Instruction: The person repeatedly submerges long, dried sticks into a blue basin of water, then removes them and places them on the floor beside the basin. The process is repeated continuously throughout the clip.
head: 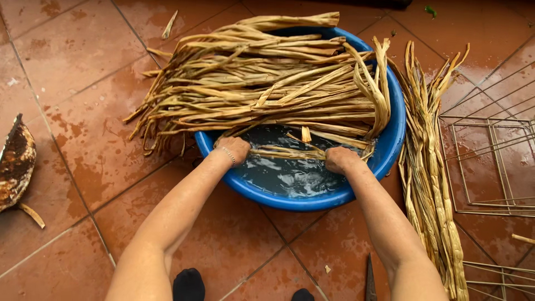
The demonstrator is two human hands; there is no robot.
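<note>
We cannot see the fingertips of our left hand (234, 149) or right hand (339, 159); they curl under the wet strips (287, 151). The heaped dried leaves (262, 83) hide the blue basin (390, 145)'s far rim. The wire frames (490, 161) and rusty object (16, 164) run off the edges.
</note>
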